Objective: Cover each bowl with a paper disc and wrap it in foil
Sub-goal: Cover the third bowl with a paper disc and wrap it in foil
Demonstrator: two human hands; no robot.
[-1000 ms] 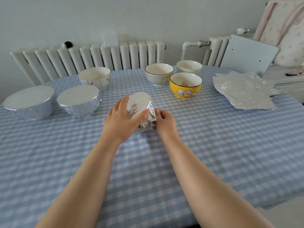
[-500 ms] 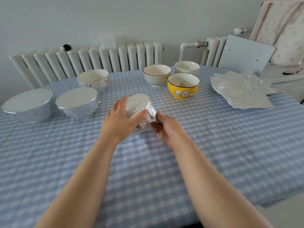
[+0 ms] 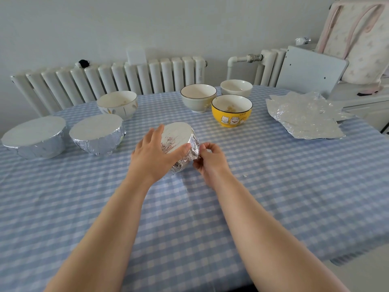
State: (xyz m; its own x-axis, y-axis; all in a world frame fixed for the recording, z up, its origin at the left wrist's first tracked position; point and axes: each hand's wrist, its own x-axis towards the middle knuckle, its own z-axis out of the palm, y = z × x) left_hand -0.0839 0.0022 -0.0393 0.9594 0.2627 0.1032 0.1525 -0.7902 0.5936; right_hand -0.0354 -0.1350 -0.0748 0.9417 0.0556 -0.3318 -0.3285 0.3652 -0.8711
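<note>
On the table point(image 3: 273, 186), the left hand point(image 3: 155, 152) grips the tilted bowl point(image 3: 179, 142). The right hand point(image 3: 210, 159) pinches its foil point(image 3: 194, 148); crimp that fold tight against the wall.

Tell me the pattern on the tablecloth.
Blue and white checks on the cloth-covered table, clearest in the head view.

Right hand point(image 3: 210, 160) turned palm-up, now pinching foil point(image 3: 194, 147)
</note>
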